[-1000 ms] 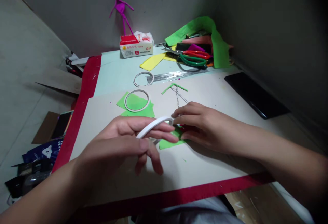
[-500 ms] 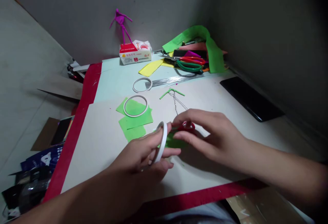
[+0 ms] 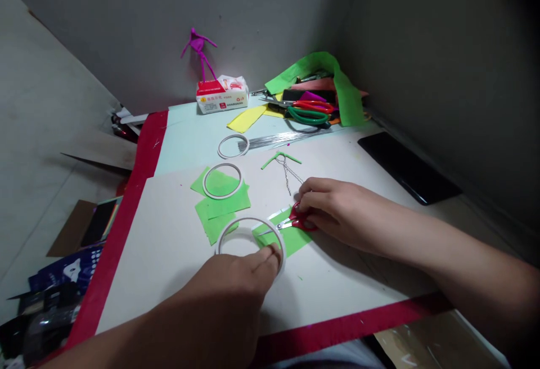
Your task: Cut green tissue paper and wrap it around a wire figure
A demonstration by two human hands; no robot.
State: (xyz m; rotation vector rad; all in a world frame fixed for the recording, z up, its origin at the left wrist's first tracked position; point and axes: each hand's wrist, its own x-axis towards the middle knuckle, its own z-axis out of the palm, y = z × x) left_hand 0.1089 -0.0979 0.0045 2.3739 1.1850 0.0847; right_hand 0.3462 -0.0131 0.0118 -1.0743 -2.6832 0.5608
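Observation:
My left hand (image 3: pixel 240 284) is closed on the rim of a white tape roll (image 3: pixel 252 220), tilted above the near middle of the table. My right hand (image 3: pixel 346 208) grips the red handles of small scissors (image 3: pixel 297 223). The blades point left and lie over a green strip of crepe paper (image 3: pixel 297 242). Part of the handles is hidden behind my fingers. Just beyond lies a twisted wire figure (image 3: pixel 287 172) with green-wrapped arms. To the left, cut green paper pieces (image 3: pixel 228 207) lie beneath another tape roll (image 3: pixel 223 165).
Farther back lie a third tape roll (image 3: pixel 233 136) and a bundle of thin wires (image 3: pixel 278 139). A purple figure (image 3: pixel 197 45) stands on a tissue pack (image 3: pixel 222 99). Scissors with green and red handles (image 3: pixel 310 116) rest among coloured paper. A black phone (image 3: pixel 407 166) lies right.
My right hand has taken hold of the red scissors. My left hand has turned over, so the tape roll has swung from nearly edge-on to facing me.

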